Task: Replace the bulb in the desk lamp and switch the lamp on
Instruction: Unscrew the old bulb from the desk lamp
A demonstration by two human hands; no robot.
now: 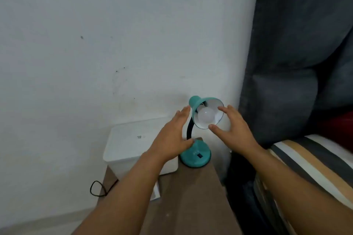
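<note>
A teal desk lamp stands at the far end of a brown table, its round base (196,155) carrying a dark switch (199,156). Its shade (196,102) tilts toward me on a black gooseneck (189,129). A white round bulb (206,116) sits unlit inside the shade. My left hand (172,137) is open just left of the shade, its thumb by the base. My right hand (232,128) is open just right of the shade, fingers spread near the rim, holding nothing.
A white box (131,143) stands on the table left of the lamp. A black cord (98,189) loops off the table's left edge. The white wall is close behind. A dark upholstered headboard (296,63) and striped bedding (313,160) lie to the right.
</note>
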